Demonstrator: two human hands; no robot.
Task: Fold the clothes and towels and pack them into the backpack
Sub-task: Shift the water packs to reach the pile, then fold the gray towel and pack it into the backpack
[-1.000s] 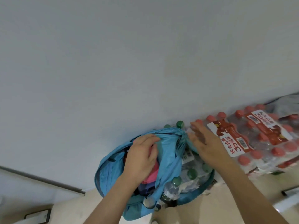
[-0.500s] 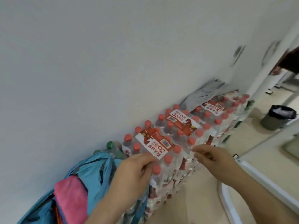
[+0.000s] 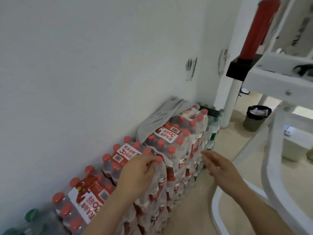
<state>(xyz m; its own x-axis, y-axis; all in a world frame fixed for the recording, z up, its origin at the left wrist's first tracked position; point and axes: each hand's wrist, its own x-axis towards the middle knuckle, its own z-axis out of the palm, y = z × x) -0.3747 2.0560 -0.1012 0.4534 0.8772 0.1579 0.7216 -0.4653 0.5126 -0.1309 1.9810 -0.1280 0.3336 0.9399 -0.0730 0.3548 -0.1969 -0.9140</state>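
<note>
Fingers [image 3: 149,161] of the left hand [image 3: 137,173] are loosely curled above the front edge of a shrink-wrapped bottle pack [image 3: 125,155]. They hold nothing that I can see, and whether the tips brush the film I cannot tell. The right hand [image 3: 221,167] hangs in the air beside the stack, its fingers [image 3: 209,156] relaxed, slightly spread and empty. The grey garment [image 3: 160,116], seemingly the next piece to fold, lies draped over the farthest pack against the wall [image 3: 84,65], well beyond both hands. The backpack is out of view.

Judging from this, the step in hand is fetching that garment. It should go best by reaching over the caps [image 3: 171,150] and taking the cloth at two spread points near an edge. Lifting it up rather than dragging it would keep it from snagging on the caps or tugging the wrap, and would leave it hanging flat, ready to fold.

The garment looks soft, thin and limp, sagging in long creases over the bottles. The packs are glossy, crinkled clear film over rows of hard, round red caps, with red and white labels on top.
</note>
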